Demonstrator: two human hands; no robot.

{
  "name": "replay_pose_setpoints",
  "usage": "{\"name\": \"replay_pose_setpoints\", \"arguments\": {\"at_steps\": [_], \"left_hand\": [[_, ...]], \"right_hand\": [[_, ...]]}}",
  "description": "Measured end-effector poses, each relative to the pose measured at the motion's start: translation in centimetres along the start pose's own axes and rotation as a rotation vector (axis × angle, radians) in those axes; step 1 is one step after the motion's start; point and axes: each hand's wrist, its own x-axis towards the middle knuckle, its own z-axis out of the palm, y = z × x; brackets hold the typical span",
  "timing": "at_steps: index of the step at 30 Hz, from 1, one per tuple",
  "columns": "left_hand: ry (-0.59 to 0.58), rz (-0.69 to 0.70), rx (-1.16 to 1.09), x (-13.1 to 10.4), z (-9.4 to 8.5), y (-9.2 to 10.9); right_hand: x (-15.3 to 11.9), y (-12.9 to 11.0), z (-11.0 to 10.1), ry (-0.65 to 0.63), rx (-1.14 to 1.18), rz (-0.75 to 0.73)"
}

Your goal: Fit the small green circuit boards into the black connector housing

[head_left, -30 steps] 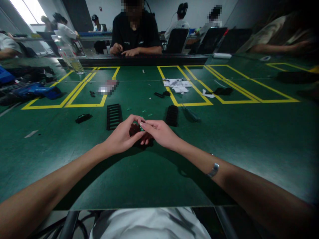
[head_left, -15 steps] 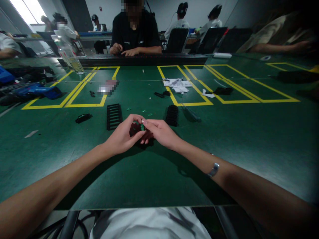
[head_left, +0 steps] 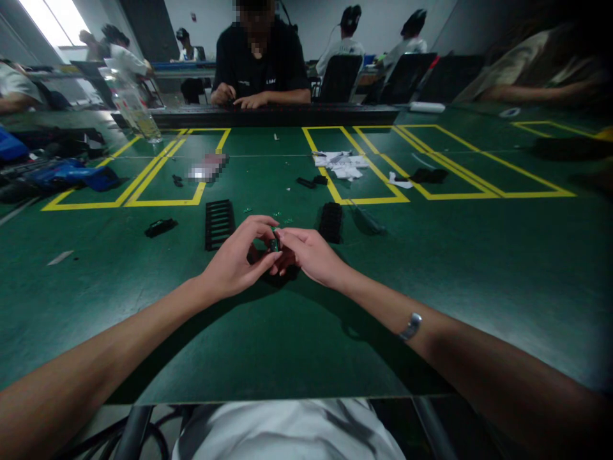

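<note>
Between my fingertips is a small green part (head_left: 274, 245), seemingly a little circuit board. My left hand (head_left: 242, 255) grips it from the left, thumb below and index finger arched above. From the right, my right hand (head_left: 311, 254) pinches the same part, its lower fingers curled underneath. Just beyond my left hand lies a black slotted tray (head_left: 219, 225); a second black slotted tray (head_left: 330, 222) sits past my right hand. Small green pieces (head_left: 287, 221) are scattered on the table behind my fingers.
A black-and-green part (head_left: 161, 227) lies left on the green table (head_left: 268, 345). Crumpled white paper (head_left: 342, 163), a plastic bottle (head_left: 136, 112) and a blue item (head_left: 81, 174) are farther back. A person (head_left: 261, 64) sits across, behind a long black bar (head_left: 268, 115).
My left index finger has lifted slightly, and the green part has turned a little between my fingertips. My forearms and the things on the table have stayed in place.
</note>
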Motion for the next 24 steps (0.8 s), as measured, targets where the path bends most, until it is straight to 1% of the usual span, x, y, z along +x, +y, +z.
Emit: {"name": "replay_pose_setpoints", "arguments": {"at_steps": [5, 12, 24], "left_hand": [[0.007, 0.008, 0.028, 0.06, -0.06, 0.07], [0.01, -0.01, 0.019, 0.08, 0.0, 0.09], [0.013, 0.001, 0.045, 0.04, -0.12, 0.09]], "right_hand": [[0.0, 0.05, 0.01, 0.011, -0.017, -0.012], [0.04, 0.09, -0.07, -0.003, -0.017, -0.022], [0.0, 0.12, -0.12, -0.011, -0.026, -0.031]]}}
